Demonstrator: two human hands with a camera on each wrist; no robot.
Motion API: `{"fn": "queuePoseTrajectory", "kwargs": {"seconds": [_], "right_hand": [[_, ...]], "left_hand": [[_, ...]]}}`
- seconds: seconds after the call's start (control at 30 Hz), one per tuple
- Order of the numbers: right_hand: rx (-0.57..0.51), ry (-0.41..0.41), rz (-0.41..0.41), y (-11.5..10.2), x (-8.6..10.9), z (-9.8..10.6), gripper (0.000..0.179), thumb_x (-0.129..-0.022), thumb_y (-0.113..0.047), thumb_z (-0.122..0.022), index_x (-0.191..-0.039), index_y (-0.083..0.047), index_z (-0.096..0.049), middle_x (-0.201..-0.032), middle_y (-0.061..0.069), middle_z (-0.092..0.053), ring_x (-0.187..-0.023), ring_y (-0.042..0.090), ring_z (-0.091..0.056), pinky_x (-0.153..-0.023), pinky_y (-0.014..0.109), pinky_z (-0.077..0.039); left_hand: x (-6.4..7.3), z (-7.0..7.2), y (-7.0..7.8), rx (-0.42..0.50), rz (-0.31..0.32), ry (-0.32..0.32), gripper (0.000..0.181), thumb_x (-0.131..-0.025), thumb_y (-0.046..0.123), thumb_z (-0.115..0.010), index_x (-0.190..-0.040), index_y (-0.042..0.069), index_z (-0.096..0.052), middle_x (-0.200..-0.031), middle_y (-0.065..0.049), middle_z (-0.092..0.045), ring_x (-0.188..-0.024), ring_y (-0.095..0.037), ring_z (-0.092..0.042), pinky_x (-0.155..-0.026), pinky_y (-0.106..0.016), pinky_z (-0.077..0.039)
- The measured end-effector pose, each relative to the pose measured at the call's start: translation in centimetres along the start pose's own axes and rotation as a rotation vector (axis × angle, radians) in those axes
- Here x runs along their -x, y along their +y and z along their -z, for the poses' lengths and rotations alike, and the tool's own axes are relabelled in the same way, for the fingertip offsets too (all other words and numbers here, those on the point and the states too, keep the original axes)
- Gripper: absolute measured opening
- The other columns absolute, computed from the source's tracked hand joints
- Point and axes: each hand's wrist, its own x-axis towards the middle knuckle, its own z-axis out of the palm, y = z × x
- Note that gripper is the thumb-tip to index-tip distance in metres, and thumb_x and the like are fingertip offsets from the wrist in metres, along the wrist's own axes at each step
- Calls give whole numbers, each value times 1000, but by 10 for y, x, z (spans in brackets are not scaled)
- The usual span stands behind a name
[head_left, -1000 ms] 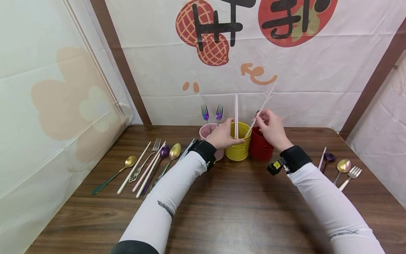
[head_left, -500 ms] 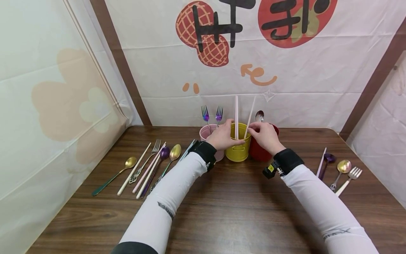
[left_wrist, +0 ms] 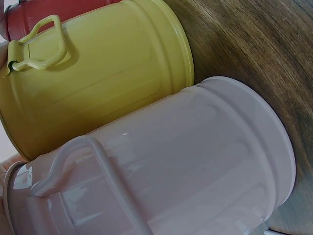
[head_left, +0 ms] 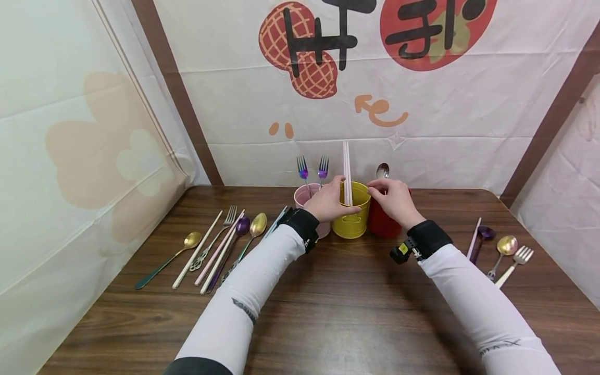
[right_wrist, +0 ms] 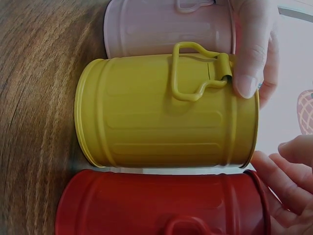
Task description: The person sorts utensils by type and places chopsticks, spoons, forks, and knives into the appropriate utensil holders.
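Note:
Three small metal buckets stand side by side at the back of the table: pink (left_wrist: 195, 171), yellow (right_wrist: 166, 122) and red (head_left: 384, 224). My left hand (head_left: 327, 202) grips the yellow bucket's rim, thumb on the near side by the handle. Pale chopsticks (head_left: 347, 172) stand together in that bucket, leaning against its left side. My right hand (head_left: 395, 199) is over the gap between the yellow and red buckets, thumb and fingers apart with nothing between them. Two purple forks (head_left: 302, 167) stand in the pink bucket. Behind my right hand a spoon (head_left: 383, 170) rises from the red bucket.
Several spoons, a silver fork (head_left: 229, 216) and chopsticks (head_left: 198, 250) lie on the table's left, partly under my left arm. To the right lie a chopstick (head_left: 475, 239), a purple spoon (head_left: 486, 233), a gold-bowled spoon (head_left: 508, 245) and a white-handled fork (head_left: 522, 255).
My right hand has lowered a chopstick into the yellow bucket and let go of it. The chopstick now leans left against the others. My left hand has stayed on the rim.

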Motion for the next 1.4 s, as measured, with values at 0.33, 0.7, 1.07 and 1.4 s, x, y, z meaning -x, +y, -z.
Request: {"fn": "queuePoseTrajectory", "kwargs": {"seconds": [0.33,0.7,1.07,1.4], "right_hand": [[-3,22,8,0,5,14,21,-97,-13,-60,-112,-1,-68,-103,18,-69,-92,30,-61,-82,44,-51],[85,117,17,29,32,60,21,-96,-14,-62,-106,4,-68,-95,20,-69,-84,30,-62,-72,29,-45],[435,-86,-258,85,79,115,37,-94,-34,-61,-101,1,-67,-89,19,-67,-80,37,-61,-56,46,-43],[421,-410,-469,113,106,133,35,-89,-39,-64,-73,-8,-69,-67,0,-62,-67,23,-54,-58,42,-38]], "left_hand": [[-1,1,0,-1,-8,0,92,-79,52,-76,-144,5,-29,-129,-15,-56,-116,-24,-56,-99,-38,-45],[-2,1,0,2,-10,3,94,-78,52,-76,-144,4,-29,-129,-15,-55,-117,-25,-56,-99,-40,-44],[-3,2,-2,-10,14,-23,94,-78,54,-75,-144,7,-28,-129,-14,-55,-116,-23,-55,-99,-39,-45],[-1,2,-2,-9,19,-17,93,-79,54,-75,-145,8,-28,-128,-12,-55,-117,-23,-55,-99,-40,-45]]}}
